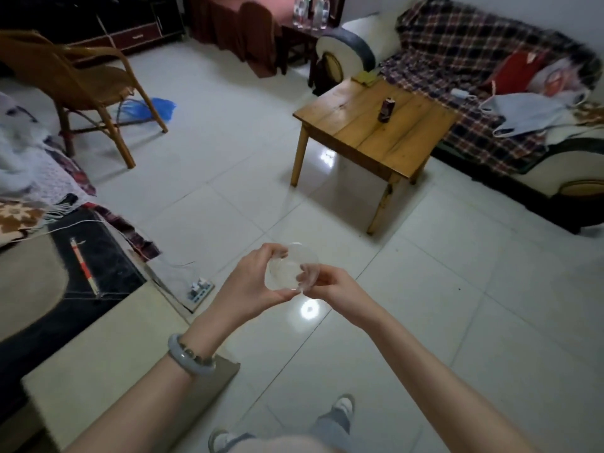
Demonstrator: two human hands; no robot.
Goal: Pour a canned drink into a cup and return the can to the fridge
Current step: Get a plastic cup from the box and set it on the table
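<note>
The cup [291, 271] was clear plastic, almost see-through, tipped with its open mouth toward the camera and held up above the pale tiled floor. The can [386, 109] was dark with a reddish label, stood upright near the middle of the wooden table [402, 142], well apart from the cup, top looking opened but too small to tell

The label on the small dark drink can [386, 109] is showing too small to read. The picture's edges are cutting off the plaid-covered sofa [490, 93] and the wicker armchair [81, 80].
</note>
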